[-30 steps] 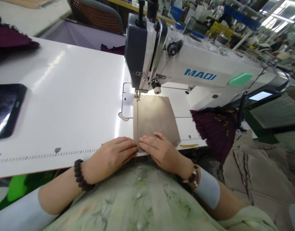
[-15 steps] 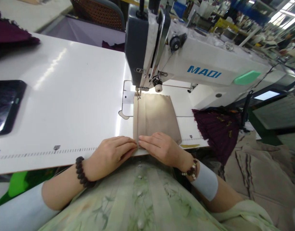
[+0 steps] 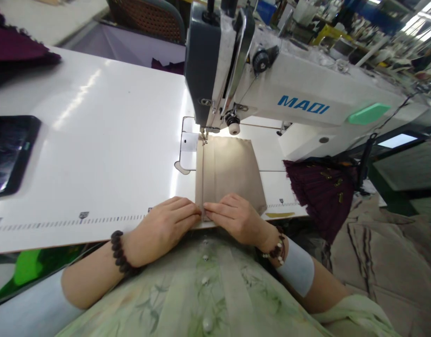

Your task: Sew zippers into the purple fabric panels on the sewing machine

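A folded beige fabric piece (image 3: pixel 236 168) lies on the white sewing table, its far left end under the presser foot (image 3: pixel 204 137) of the sewing machine (image 3: pixel 292 89). A long seam or fold line runs down its left strip towards me. At the near end of that strip, my left hand (image 3: pixel 170 225) has its fingers pressed together on the left edge. My right hand (image 3: pixel 240 219) faces it from the other side of the line, fingers closed and resting on the fabric. Both thumbs are mostly hidden, and the fingertips nearly meet.
A black phone or tablet (image 3: pixel 10 154) lies on the table at left. Dark purple fabric with zip pulls (image 3: pixel 324 187) hangs beside the machine at right, and more beige fabric (image 3: pixel 390 252) is piled below it. Further purple cloth (image 3: pixel 18 40) sits at the far left.
The view has shifted slightly, so the machine appears a little further right. Both hands keep their places at the near end of the beige fabric, with hardly any visible movement.
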### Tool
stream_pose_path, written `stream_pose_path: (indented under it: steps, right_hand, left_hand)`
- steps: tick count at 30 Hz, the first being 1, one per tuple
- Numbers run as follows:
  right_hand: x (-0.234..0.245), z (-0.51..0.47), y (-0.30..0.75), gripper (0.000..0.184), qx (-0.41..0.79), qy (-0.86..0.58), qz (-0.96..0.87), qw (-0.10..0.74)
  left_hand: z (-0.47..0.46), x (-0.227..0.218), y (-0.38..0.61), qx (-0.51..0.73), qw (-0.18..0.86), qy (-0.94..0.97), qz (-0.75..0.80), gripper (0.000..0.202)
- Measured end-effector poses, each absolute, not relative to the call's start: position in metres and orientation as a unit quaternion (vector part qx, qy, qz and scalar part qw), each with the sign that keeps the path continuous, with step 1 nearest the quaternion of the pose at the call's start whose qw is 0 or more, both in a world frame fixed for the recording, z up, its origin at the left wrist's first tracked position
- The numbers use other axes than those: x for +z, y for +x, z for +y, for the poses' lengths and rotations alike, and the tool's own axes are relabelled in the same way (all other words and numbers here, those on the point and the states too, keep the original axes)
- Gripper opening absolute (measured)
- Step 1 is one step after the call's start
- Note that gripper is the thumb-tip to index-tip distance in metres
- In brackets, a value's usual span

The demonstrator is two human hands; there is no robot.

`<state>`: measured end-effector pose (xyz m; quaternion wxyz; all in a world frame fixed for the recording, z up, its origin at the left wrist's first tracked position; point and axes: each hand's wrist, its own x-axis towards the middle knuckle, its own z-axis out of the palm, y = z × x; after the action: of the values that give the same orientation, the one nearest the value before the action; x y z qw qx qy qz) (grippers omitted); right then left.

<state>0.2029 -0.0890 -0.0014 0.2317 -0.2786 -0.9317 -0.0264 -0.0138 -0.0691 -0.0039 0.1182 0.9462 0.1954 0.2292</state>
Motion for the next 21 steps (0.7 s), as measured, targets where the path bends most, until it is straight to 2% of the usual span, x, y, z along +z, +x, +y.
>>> stream_pose_path:
  steps: [9,16,21]
  right_hand:
    - [-0.003,-0.09,0.203,0.022,-0.009,-0.286,-0.938,0.196]
    - [-0.002,-0.102,0.203,0.029,0.008,-0.311,-0.937,0.16]
    - [-0.006,-0.12,0.198,0.027,-0.043,-0.368,-0.915,0.16]
  left_hand:
    - [-0.068,0.0,-0.013,0.218,0.127,0.946,0.203,0.026]
    - [-0.054,0.015,-0.03,0.172,0.259,0.929,0.2,0.028]
    - [-0.02,0.023,-0.021,0.182,0.146,0.935,0.266,0.035]
